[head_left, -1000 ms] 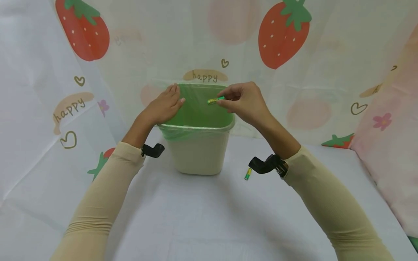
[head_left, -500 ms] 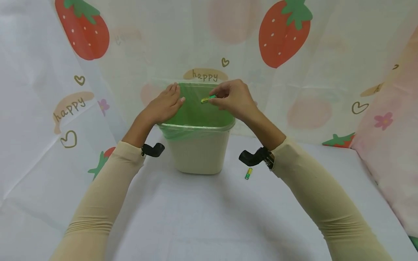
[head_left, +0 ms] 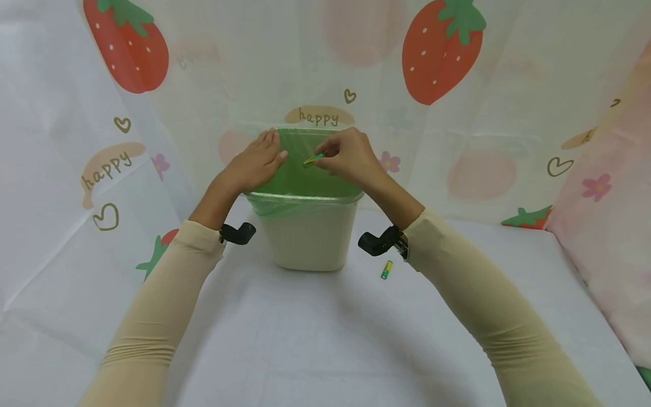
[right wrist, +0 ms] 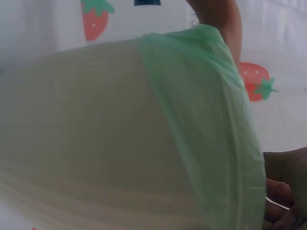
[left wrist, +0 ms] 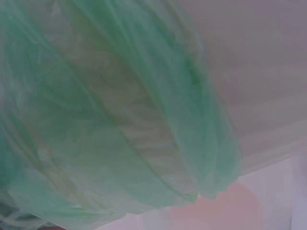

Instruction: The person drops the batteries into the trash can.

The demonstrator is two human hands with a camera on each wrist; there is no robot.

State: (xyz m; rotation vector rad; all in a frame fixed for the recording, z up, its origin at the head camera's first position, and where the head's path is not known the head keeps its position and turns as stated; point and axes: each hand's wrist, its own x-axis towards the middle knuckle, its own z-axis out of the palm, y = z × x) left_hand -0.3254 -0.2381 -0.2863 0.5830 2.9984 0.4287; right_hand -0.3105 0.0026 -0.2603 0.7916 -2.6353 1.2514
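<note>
A cream waste bin [head_left: 311, 237] lined with a green plastic bag [head_left: 277, 208] stands in the middle of the head view. My left hand [head_left: 256, 164] rests on the bin's left rim, fingers straight. Over the bin's opening, my right hand [head_left: 348, 158] pinches a green-and-yellow battery [head_left: 312, 160] between thumb and fingers. A second battery [head_left: 387, 269] lies on the cloth to the right of the bin. In the right wrist view the bag's folded edge [right wrist: 206, 120] hangs over the bin wall, with part of my right hand [right wrist: 287, 187] just past the rim.
White cloth [head_left: 305, 328] covers the table. Behind the bin hangs a strawberry-print curtain [head_left: 285, 62], close to its back rim. A pink cloth side [head_left: 615, 226] borders the table on the right.
My right hand has moved left with the battery, further over the bin's opening, and the battery's end now tips lower. My left hand has stayed on the rim.
</note>
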